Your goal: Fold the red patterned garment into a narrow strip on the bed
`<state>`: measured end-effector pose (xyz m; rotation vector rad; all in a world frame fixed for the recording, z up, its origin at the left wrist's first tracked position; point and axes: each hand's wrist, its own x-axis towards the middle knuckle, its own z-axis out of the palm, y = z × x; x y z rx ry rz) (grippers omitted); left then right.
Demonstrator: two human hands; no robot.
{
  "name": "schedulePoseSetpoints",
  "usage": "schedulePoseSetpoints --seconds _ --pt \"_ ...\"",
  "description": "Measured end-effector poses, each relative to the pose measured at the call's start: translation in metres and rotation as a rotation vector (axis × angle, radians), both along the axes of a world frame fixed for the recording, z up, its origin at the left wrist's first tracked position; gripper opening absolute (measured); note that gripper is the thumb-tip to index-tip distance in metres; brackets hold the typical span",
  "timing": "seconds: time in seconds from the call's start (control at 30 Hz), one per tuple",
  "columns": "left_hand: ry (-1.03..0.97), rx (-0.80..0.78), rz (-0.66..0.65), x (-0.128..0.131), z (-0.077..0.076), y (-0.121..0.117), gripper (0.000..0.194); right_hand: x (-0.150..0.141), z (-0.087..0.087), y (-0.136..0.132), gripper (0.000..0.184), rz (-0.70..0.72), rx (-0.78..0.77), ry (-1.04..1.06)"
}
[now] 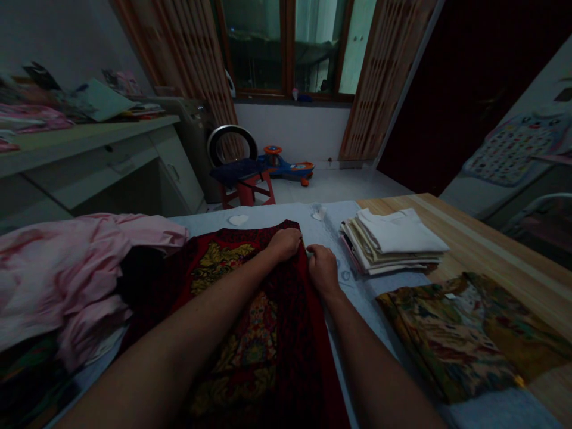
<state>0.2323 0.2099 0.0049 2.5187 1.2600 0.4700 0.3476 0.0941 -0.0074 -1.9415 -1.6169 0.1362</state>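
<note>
A dark red garment [254, 333] with black patterning and gold floral panels lies spread out in front of me. My left hand [286, 243] reaches across it and is closed on the cloth near its upper right corner. Just to the right, my right hand [323, 267] is curled at the garment's right edge, its fingertips against the fabric and partly hidden. Under the garment is a light blue cloth [295, 211] that covers part of the table.
Rumpled pink fabric [62, 268] lies at the left, with a black piece [140, 274] beside it. On the right are a stack of folded clothes [397, 235] and a folded brown-green patterned garment [465, 333] on the wooden table [504, 262]. A red stool [248, 190] stands beyond.
</note>
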Motion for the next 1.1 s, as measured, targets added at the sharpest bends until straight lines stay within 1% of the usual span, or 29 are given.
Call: schedulePoseSetpoints --seconds 0.07,0.13,0.2,0.27,0.33,0.43,0.5,0.6,0.67,0.73,0.8,0.9,0.97,1.03,1.1 --pt "0.027 0.014 -0.097 -0.002 -0.006 -0.003 0.025 0.0 0.0 0.0 0.04 -0.007 0.046 0.014" --pt "0.072 0.073 -0.179 -0.003 -0.012 -0.003 0.032 -0.001 0.001 0.0 0.036 0.02 0.065 -0.005" --pt "0.103 0.125 -0.222 -0.004 -0.017 -0.001 0.036 -0.003 0.001 -0.001 0.032 0.068 0.043 -0.054" --pt "0.083 0.13 -0.22 -0.005 -0.017 0.001 0.036 -0.005 0.0 -0.002 0.028 0.103 -0.009 -0.109" --pt "0.008 0.116 -0.176 -0.01 -0.012 0.001 0.036 -0.005 -0.001 -0.003 0.027 0.114 -0.063 -0.151" --pt "-0.08 0.083 -0.032 -0.031 0.0 -0.005 0.041 -0.006 0.0 -0.004 0.028 0.112 -0.101 -0.172" --pt "-0.034 0.034 0.081 -0.055 0.008 -0.013 0.046 -0.007 0.002 -0.005 0.028 0.116 -0.086 -0.16" --pt "0.119 -0.05 0.2 -0.093 0.017 -0.033 0.045 -0.01 0.002 -0.004 0.033 0.182 0.019 -0.12" --pt "0.173 -0.044 0.217 -0.112 0.023 -0.05 0.045 -0.013 0.0 -0.003 0.038 0.268 0.081 -0.087" --pt "0.187 -0.017 0.234 -0.12 0.029 -0.07 0.039 -0.016 -0.004 -0.002 0.042 0.352 0.07 -0.064" --pt "0.214 -0.034 0.211 -0.117 0.035 -0.09 0.03 -0.019 -0.007 -0.002 0.043 0.396 0.002 -0.063" --pt "0.225 -0.065 0.143 -0.1 0.039 -0.116 0.021 -0.022 -0.008 -0.003 0.043 0.389 -0.115 -0.092" --pt "0.217 -0.09 0.174 -0.087 0.036 -0.129 0.028 -0.023 -0.006 -0.004 0.045 0.383 -0.161 -0.115" --pt "0.181 -0.088 0.234 -0.078 0.03 -0.137 0.035 -0.023 -0.004 -0.005 0.046 0.383 -0.177 -0.131" --pt "0.129 -0.092 0.289 -0.074 0.021 -0.142 0.036 -0.023 -0.003 -0.005 0.047 0.381 -0.169 -0.137"
